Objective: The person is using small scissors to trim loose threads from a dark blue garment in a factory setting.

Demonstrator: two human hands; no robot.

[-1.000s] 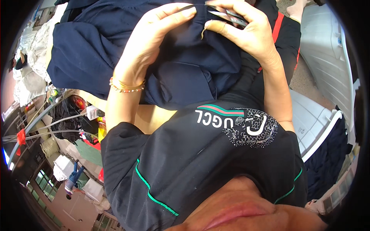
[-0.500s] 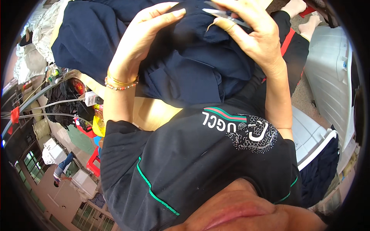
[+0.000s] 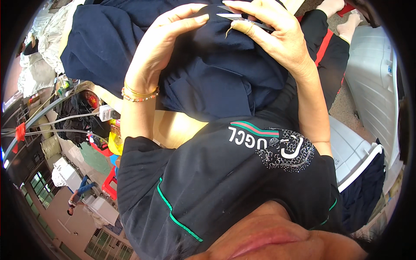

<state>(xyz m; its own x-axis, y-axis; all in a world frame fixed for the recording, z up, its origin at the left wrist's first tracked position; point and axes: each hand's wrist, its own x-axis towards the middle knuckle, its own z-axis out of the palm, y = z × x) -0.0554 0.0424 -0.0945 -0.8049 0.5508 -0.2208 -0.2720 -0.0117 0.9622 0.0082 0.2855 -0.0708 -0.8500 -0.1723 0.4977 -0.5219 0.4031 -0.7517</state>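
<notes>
- On your lap, the navy garment [image 3: 216, 78] lies bunched in soft folds, spilling toward the upper left; plain dark blue fabric, matte, with a seam ridge running under your fingers.
- Compared with half a second ago, both hands sit a touch closer together at the top of the fabric, and the snips' blades show more clearly.
- Your left hand [image 3: 162, 47] presses flat on the cloth, fingers together and slightly curled, fingertips holding a fold down; a gold bracelet [image 3: 139, 93] circles the wrist.
- Your right hand [image 3: 271, 34] pinches small metal thread snips [image 3: 236, 16], blades pointing left, tips touching the garment just beside your left fingertips.
- A short loose thread [image 3: 228, 31] hangs from the fabric right under the blades.
- Right of your lap: a white plastic crate [image 3: 372, 82], well apart from the hands.
</notes>
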